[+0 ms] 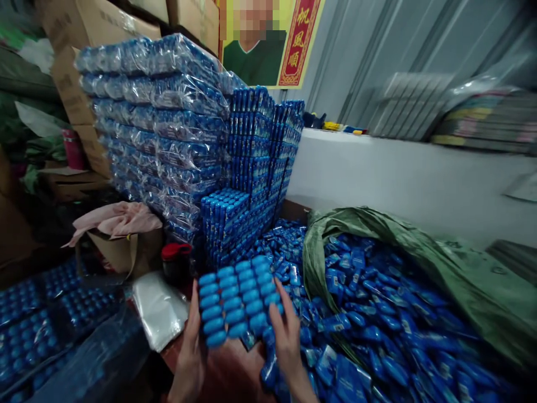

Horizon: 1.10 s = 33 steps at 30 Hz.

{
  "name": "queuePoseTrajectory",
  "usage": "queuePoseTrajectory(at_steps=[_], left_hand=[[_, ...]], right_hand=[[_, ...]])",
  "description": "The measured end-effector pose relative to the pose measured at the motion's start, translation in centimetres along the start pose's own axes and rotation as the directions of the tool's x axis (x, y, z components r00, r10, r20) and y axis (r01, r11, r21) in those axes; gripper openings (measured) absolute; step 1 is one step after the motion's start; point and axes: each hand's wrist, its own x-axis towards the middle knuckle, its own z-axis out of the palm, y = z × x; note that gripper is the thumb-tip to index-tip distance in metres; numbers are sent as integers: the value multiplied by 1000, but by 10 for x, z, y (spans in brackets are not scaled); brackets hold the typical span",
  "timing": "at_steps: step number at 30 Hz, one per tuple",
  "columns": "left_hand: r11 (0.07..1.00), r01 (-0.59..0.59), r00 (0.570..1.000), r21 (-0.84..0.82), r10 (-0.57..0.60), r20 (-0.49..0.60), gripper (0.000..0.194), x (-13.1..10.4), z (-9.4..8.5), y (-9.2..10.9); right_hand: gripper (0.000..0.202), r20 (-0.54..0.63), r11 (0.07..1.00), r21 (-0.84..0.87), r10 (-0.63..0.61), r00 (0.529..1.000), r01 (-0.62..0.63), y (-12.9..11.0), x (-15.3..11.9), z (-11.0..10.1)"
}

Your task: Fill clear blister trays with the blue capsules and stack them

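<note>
A block of blue bottles [237, 302], lined up in rows with their rounded ends facing me, is held between my two hands. My left hand [193, 330] presses on its left side. At its right side my right hand [286, 322] grips it, with the thumb over the nearest ends. Beneath the block is a reddish-brown surface [235, 369]. Loose blue bottles [335, 364] lie in a heap just right of my right hand. A stack of clear plastic bags [159, 310] lies left of my left hand.
Tall stacks of wrapped blue packs [168, 112] and bare blue packs [251, 145] stand ahead. An open green sack [314, 252] of loose bottles is at the right. A red-lidded jar [176, 260], a bag with pink cloth [121, 240] and more packs [33, 330] are at the left.
</note>
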Motion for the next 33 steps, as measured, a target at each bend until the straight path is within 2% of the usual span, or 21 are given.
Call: queuePoseTrajectory(at_steps=[2, 4, 6, 8, 10, 12, 14, 17, 20, 23, 26, 31, 33], left_hand=[[991, -113, 994, -73, 113, 5, 71, 28, 24, 36], [928, -271, 962, -255, 265, -59, 66, 65, 46, 67], [902, -325, 945, -283, 319, -68, 63, 107, 66, 88], [937, -334, 936, -103, 317, -156, 65, 143, 80, 98], [949, -277, 932, 152, 304, -200, 70, 167, 85, 98], [924, -246, 932, 292, 308, -189, 74, 178, 83, 89], [878, -309, 909, 365, 385, -156, 83, 182, 76, 75], [763, -403, 859, 506, 506, -78, 108, 188, 66, 55], [688, -394, 856, 610, 515, -27, 126, 196, 64, 41], [633, -382, 821, 673, 567, -68, 118, 200, 66, 31], [627, -398, 795, 670, 599, -89, 105, 199, 66, 21], [588, -462, 784, 664, 621, -5, 114, 200, 62, 0], [555, -469, 787, 687, 616, 39, 109, 203, 59, -8]], right_hand=[[54, 20, 981, 88, -175, 984, 173, -41, 73, 10], [58, 26, 934, 125, -340, 940, 334, -76, 152, 26], [61, 81, 903, 136, -420, 904, 407, -98, 223, 48], [70, 147, 936, 156, -339, 929, 317, -106, 274, 72], [75, 179, 968, 188, -199, 963, 165, -101, 301, 93], [75, 179, 973, 194, -158, 971, 123, -87, 308, 107], [74, 169, 971, 202, -163, 972, 128, -69, 305, 114], [73, 119, 969, 215, -153, 981, 125, -42, 301, 113], [71, 45, 973, 218, -83, 996, 71, -20, 303, 106], [67, 10, 977, 213, -9, 1000, 7, -3, 308, 100], [61, -18, 978, 205, 34, 999, -30, 9, 310, 99], [52, -24, 978, 203, 65, 998, -59, 19, 303, 109], [48, 4, 974, 222, 52, 999, -52, 21, 299, 114]])
